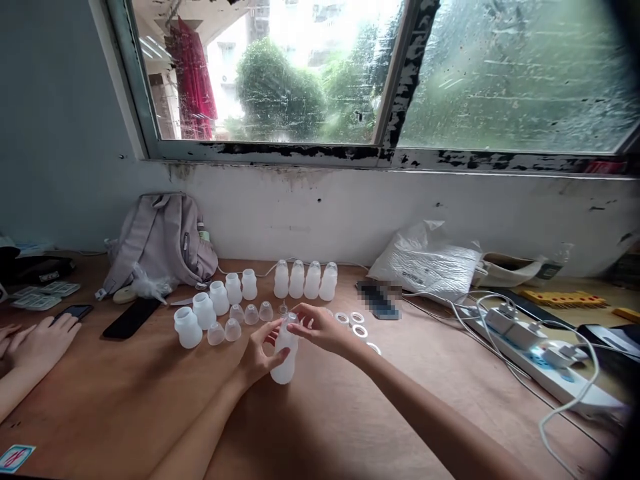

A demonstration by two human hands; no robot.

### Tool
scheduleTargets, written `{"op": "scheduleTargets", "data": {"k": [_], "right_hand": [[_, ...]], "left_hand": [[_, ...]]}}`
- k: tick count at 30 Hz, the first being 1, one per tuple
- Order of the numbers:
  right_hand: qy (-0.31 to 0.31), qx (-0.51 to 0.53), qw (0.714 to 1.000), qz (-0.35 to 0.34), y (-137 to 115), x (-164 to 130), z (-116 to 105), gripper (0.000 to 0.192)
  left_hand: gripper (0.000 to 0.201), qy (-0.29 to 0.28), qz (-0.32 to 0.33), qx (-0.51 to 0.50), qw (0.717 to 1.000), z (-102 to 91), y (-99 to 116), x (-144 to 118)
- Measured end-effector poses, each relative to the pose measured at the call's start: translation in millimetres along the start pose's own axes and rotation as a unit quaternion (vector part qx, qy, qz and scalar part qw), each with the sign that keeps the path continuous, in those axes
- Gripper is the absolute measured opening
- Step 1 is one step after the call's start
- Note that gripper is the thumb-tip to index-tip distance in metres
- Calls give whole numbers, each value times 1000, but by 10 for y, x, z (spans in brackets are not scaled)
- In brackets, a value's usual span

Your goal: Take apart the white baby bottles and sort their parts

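A frosted white baby bottle (283, 371) stands upright on the wooden table in front of me. My left hand (259, 359) is wrapped round its body from the left. At the top, the fingers of my right hand (320, 327) close on the clear domed cap (290, 319). Left of the bottle, several loose clear caps (233, 330) sit on the table. Beyond them is a slanting row of uncapped bottles (203, 311). Several capped bottles (297, 280) stand in a row behind my hands. White rings (359, 331) lie to the right, one partly behind my right forearm.
At the left edge another person's hand (50, 339) rests by a phone (75, 311). A black phone (133, 319) and a grey backpack (160, 240) lie behind. To the right are a silvery plastic package (425, 260), a dark phone (379, 303) and a power strip (545, 360) with trailing cables.
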State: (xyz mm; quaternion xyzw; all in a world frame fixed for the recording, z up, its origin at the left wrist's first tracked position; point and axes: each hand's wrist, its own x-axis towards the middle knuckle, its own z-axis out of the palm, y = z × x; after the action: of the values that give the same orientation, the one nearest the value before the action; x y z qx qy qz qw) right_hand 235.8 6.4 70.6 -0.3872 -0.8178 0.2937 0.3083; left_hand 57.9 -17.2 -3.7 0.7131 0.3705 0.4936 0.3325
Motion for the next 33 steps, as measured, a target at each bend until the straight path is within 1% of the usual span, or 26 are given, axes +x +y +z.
{"op": "scheduleTargets", "data": {"k": [2,3,4,5,6,8,9,11,14,16,19,23,27,30,33], "right_hand": [[-32,-40,999,-15,-101,148,-58,28],[-37,-57,997,-21,-139,227,-87,28],[-37,-71,997,-24,-169,312,-118,27],[-29,-83,996,-25,-192,403,-150,26],[-12,-97,995,-27,-208,503,-182,25],[34,-150,988,-32,-226,720,-232,25],[53,-187,980,-35,-229,835,-244,26],[63,-266,961,-45,-223,1061,-231,28],[55,-363,929,-46,-172,1355,-127,29],[41,-395,917,-39,-97,1504,-30,30],[31,-408,912,-31,68,1656,105,30],[22,-417,908,-15,297,1761,212,30],[19,-423,906,-3,436,1811,235,33],[14,-426,905,1,480,1849,220,32],[9,-426,905,0,497,1891,208,29]], "left_hand": [[48,-3,22,21,1000,-96,-2,19],[47,3,32,32,999,-162,-11,34],[44,23,42,47,998,-240,-24,50],[39,58,49,67,995,-326,-42,66],[34,105,53,91,989,-416,-63,79],[26,199,50,145,968,-586,-110,94],[23,233,48,171,956,-656,-134,95],[19,261,48,213,940,-745,-180,90],[16,238,65,262,933,-760,-245,84],[16,209,76,294,930,-724,-282,86],[17,177,81,331,923,-663,-317,91],[18,149,71,343,925,-599,-306,84],[18,115,84,349,926,-511,-288,70],[17,99,98,346,928,-438,-300,61],[16,75,97,341,932,-377,-319,52]]}}
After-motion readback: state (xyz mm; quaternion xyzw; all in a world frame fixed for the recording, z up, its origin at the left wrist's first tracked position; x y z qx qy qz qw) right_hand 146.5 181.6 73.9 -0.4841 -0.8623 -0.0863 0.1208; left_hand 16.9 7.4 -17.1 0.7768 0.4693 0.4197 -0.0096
